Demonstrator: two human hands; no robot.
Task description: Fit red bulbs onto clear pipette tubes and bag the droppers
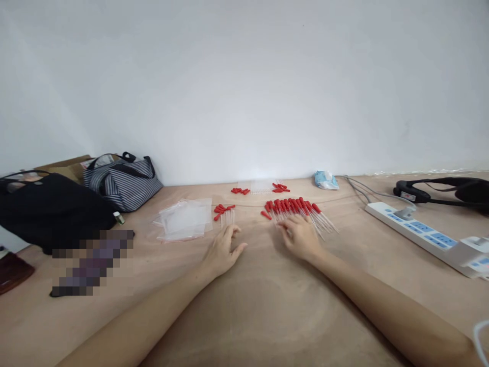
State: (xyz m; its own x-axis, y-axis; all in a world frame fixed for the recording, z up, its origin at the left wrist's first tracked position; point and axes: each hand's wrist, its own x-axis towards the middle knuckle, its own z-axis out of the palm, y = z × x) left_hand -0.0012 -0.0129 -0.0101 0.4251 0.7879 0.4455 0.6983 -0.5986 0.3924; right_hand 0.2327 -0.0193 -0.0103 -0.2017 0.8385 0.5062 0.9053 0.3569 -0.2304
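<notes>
My left hand is over the table with its thumb apart from the bent fingers. Just beyond its fingertips lie several thin glass tubes, with loose red rubber bulbs at their far ends. My right hand reaches over the near end of a row of glass droppers with red bulbs. Its fingers are extended and seem to touch the glass stems, the thumb standing apart. A single red bulb lies left of that row. What is under the right fingers is hidden.
Clear plastic bags are stacked on the left. More glass tubes and red bulbs lie near the wall. A tissue pack, a power strip and a black headset are right; a striped bag and a black bag left.
</notes>
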